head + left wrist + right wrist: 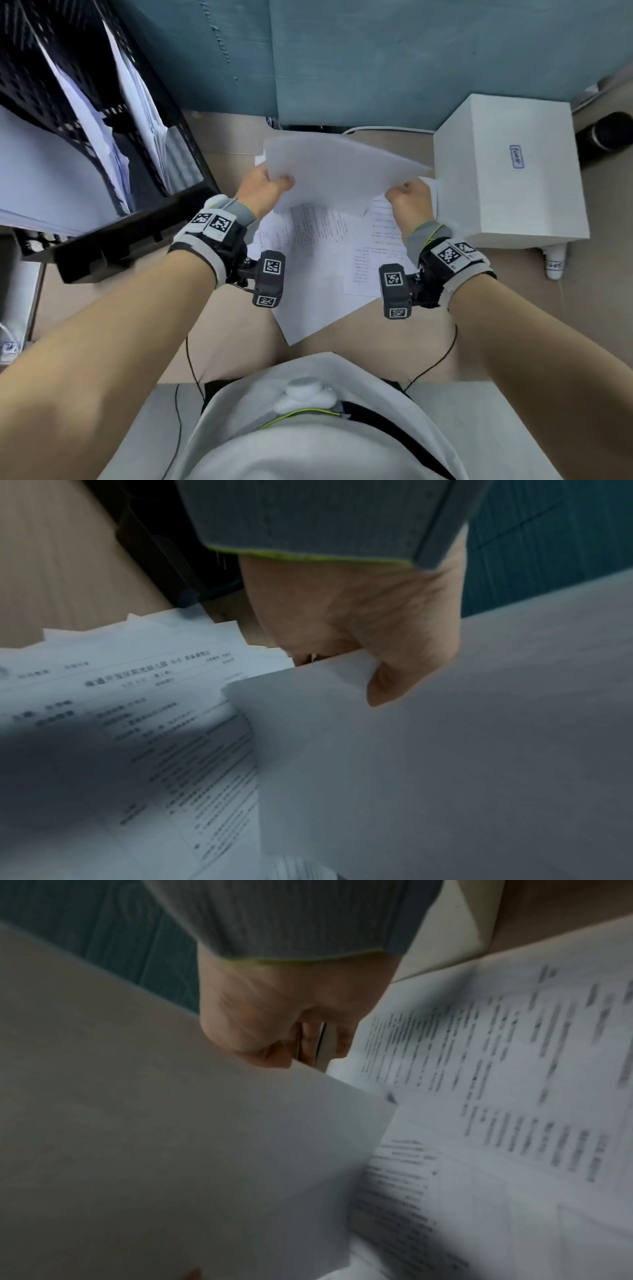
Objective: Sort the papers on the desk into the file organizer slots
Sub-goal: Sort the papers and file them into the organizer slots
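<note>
A blank white sheet [337,169] is held up above the desk by both hands. My left hand [263,190] pinches its left edge, thumb on top [387,685]. My right hand [409,202] grips its right edge, fingers curled [274,1031]. Below the sheet, several printed papers [318,253] lie spread on the wooden desk [236,329]. The black mesh file organizer [113,137] stands at the left, with white papers [144,102] in its slots. The sheet [445,750] fills the right of the left wrist view, and the sheet [154,1137] fills the left of the right wrist view.
A white box [507,168] stands right of the papers, close to my right hand. A small white bottle [555,263] lies in front of it. A teal partition wall [376,58] closes the back. A dark cylinder [609,135] sits at the far right.
</note>
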